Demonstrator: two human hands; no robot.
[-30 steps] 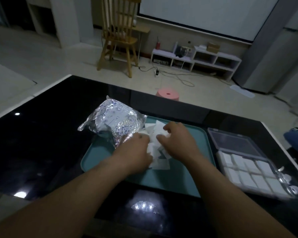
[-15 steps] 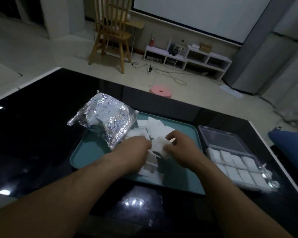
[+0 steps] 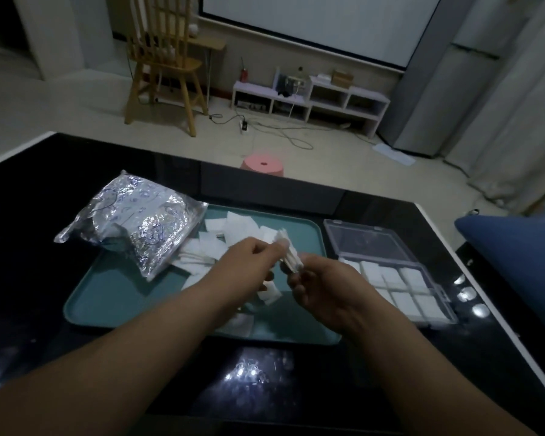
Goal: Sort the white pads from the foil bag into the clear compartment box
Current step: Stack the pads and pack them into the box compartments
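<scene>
We are holding pad stack (image 3: 288,250) over tray (image 3: 107,297). Left hand (image 3: 249,262) pinching its left side, right hand (image 3: 323,278) curling round its near end. Loose pads (image 3: 239,225) lying on tray beside bag (image 3: 139,228), left. Box (image 3: 390,278) sitting right, near cells looking filled. Pads seeming light, soft, floppy. We are judging a flat-face pinch safest, since stack is likely fanning apart.

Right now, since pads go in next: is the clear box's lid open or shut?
Open. The lid lies folded back behind the clear compartment box, its pad-filled compartments uncovered.
</scene>
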